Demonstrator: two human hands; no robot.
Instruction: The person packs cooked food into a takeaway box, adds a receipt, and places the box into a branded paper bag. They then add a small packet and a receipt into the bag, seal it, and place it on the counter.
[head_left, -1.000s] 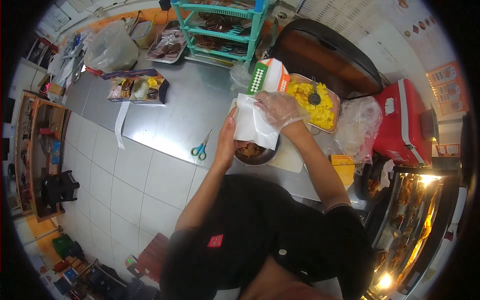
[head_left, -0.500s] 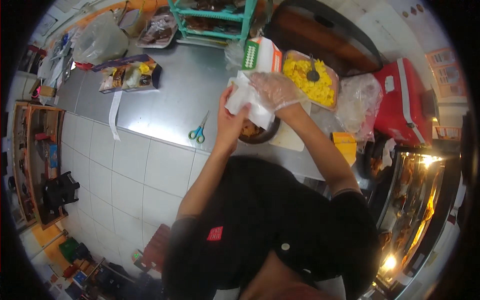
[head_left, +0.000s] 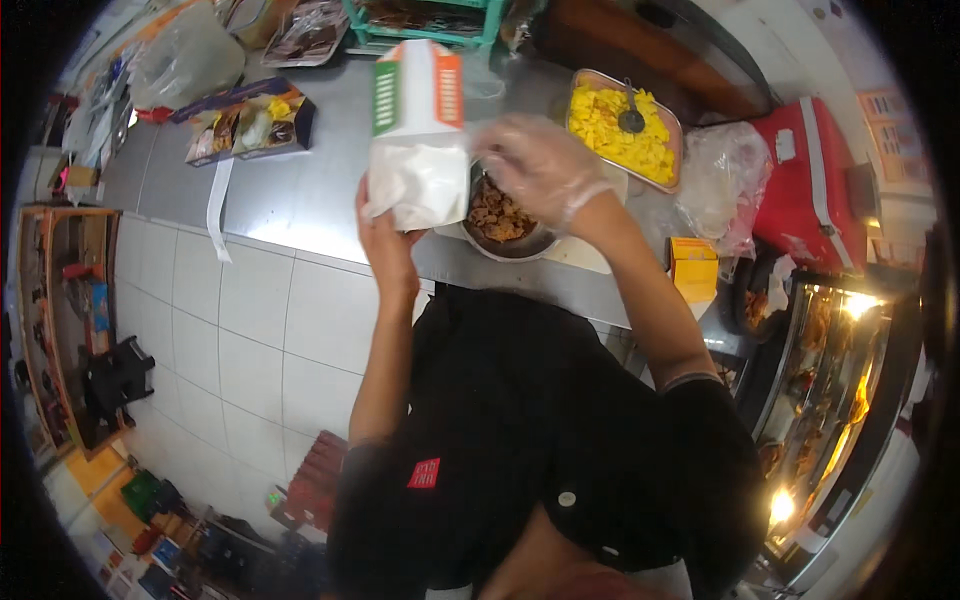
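My left hand (head_left: 385, 240) holds a white paper bag (head_left: 418, 160) with green and orange panels, raised above the steel counter (head_left: 300, 190). In a clear plastic glove, my right hand (head_left: 540, 165) hovers over a metal bowl (head_left: 505, 225) of brown fried pieces, right beside the bag's open side. Whether the gloved fingers hold any food I cannot tell. The bowl rests on a pale cutting board (head_left: 575, 255).
A tray of yellow food (head_left: 625, 130) with a ladle sits behind the bowl. A clear plastic bag (head_left: 725, 185), a red cooler box (head_left: 810, 190) and a yellow box (head_left: 692, 268) stand at the right. A box of packets (head_left: 250, 120) and a teal rack (head_left: 420, 20) lie at the back.
The bag has gone up and left, now held upright in my left hand alone. My right hand has let go of it and moved over the bowl, which now shows.
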